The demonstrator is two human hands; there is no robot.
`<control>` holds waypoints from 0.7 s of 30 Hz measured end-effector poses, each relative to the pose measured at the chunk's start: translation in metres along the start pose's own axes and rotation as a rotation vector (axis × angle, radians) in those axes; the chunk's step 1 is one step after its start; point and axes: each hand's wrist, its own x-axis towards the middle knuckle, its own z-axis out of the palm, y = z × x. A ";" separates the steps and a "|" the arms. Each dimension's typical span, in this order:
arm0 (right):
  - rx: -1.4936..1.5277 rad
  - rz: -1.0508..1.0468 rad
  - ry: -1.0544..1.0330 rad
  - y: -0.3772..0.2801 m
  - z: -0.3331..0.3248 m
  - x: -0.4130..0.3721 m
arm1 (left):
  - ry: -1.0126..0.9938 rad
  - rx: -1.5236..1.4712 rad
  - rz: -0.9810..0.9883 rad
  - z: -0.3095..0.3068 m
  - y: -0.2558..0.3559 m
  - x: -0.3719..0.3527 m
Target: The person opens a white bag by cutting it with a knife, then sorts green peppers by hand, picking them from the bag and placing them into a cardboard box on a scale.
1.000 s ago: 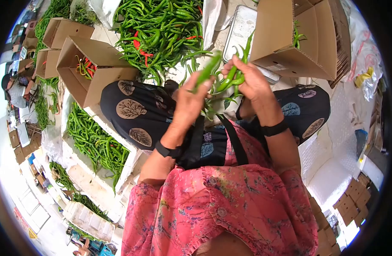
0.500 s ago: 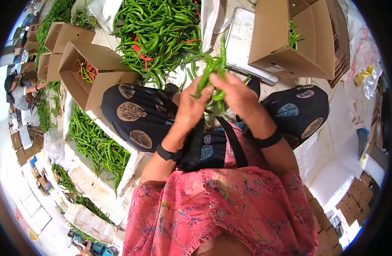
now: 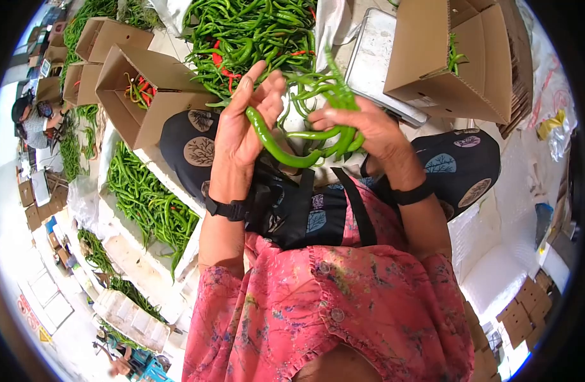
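My right hand [image 3: 369,129] is closed around a small bunch of long green chili peppers [image 3: 343,100], their tips pointing up and to the left. One curved green chili pepper [image 3: 276,149] stretches from this bunch across to my left hand [image 3: 245,121], its stem end overlapping the palm. The fingers of the left hand are raised and apart, thumb upright. Beyond both hands lies a big heap of green chili peppers [image 3: 254,32], with a few red chili peppers [image 3: 224,60] among them.
At left, a cardboard box [image 3: 130,105] holds red and green peppers; another cardboard box [image 3: 426,89] at right has green ones inside. A flat metal platform [image 3: 375,54] sits beside it. A white crate [image 3: 192,242] of green peppers is by my left knee. A person [image 3: 33,124] works far left.
My hands have drawn apart. The left hand moved left and opened, while the right keeps the green chili peppers. The view shifted slightly.
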 end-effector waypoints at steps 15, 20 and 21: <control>0.434 -0.031 -0.047 0.012 0.005 0.019 | 0.242 0.792 0.205 0.046 -0.019 0.007; 0.375 0.038 -0.199 0.013 0.011 0.018 | 0.172 1.083 0.086 0.043 -0.025 0.006; 0.364 0.022 -0.162 0.014 0.011 0.020 | 0.226 1.010 0.128 0.043 -0.022 0.005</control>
